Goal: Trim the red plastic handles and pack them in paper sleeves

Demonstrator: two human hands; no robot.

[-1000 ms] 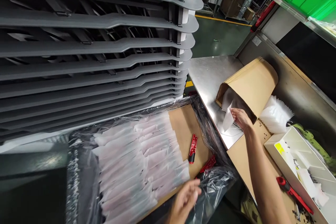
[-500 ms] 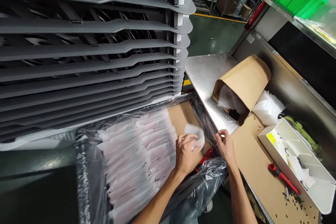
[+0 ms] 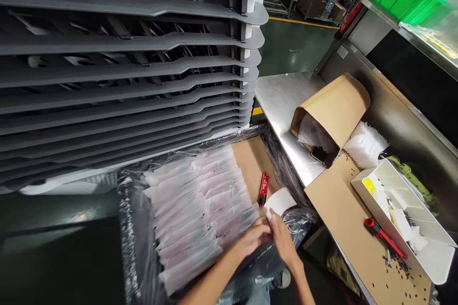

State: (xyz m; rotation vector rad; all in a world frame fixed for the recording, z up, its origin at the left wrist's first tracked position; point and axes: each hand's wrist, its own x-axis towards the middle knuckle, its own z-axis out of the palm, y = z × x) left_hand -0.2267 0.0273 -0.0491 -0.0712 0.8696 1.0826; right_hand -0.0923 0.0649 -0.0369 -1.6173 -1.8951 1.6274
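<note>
View: head camera, looking down over both forearms at the edge of a steel table.

Left hand: the left hand (image 3: 253,239) is half closed with its fingers curled toward the lower edge of the sheet; I cannot tell whether it grips.

Right hand: the right hand (image 3: 283,243) is nearly closed, with its fingers pinched on the lower edge of the sheet.

Held item: the white sheet (image 3: 281,201) stands up between both hands, above a black plastic liner (image 3: 291,223) and just beside a red utility knife (image 3: 264,189).

Handling: the pinch sits low on the sheet, leaving its upper part free and clear of the neighbouring rows.

Box contents: rows of translucent pinkish sleeves (image 3: 195,205) lie overlapped on a cardboard base (image 3: 251,164), inside the liner.

Table: a kraft paper bag (image 3: 332,109) lies on its side on the steel table (image 3: 279,95), with white sheets (image 3: 315,133) showing at its mouth.

Right side: a white plastic tray (image 3: 400,205) and a red tool (image 3: 382,237) sit on a cardboard sheet (image 3: 343,221), beside a pile of white foam sheets (image 3: 367,145).

Left side: dark grey moulded trays (image 3: 125,43) rise in a tall stack on white spacers.
</note>
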